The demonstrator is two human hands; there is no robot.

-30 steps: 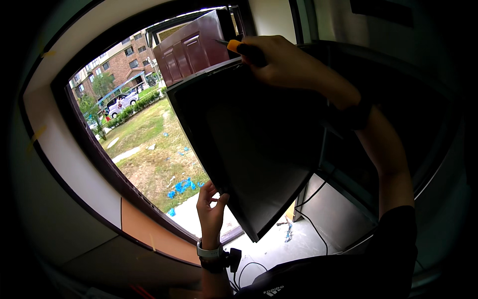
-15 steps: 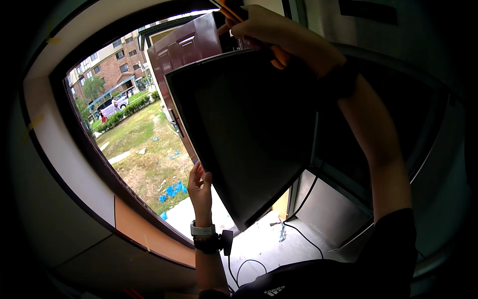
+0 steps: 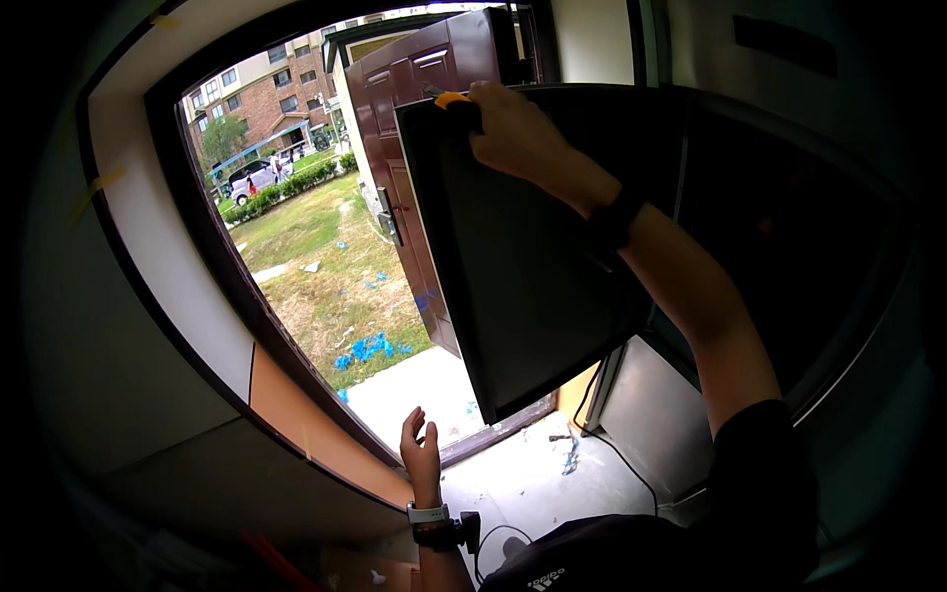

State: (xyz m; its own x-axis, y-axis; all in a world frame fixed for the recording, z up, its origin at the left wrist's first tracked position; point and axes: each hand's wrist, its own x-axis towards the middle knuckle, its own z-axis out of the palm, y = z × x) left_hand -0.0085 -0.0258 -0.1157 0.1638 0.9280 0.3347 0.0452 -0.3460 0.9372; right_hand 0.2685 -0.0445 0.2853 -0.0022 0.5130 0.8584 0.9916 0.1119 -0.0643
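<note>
The left hand (image 3: pixel 422 458), at half past six, hung loosely cupped and empty, apart from the black panel (image 3: pixel 533 286), while the right hand (image 3: pixel 518 136), at twelve, was wrapped round a tool (image 3: pixel 453 100). The panel spread from the centre toward one o'clock, overlapping the maroon door (image 3: pixel 434 69) at eleven; since no hand visibly braced its lower edge, a left-hand hold there would probably have steadied it. The tool's tip lay near the panel's ten-o'clock corner, contact unclear, so light, controlled pressure aimed clear of the fingers seemed wisest.
</note>
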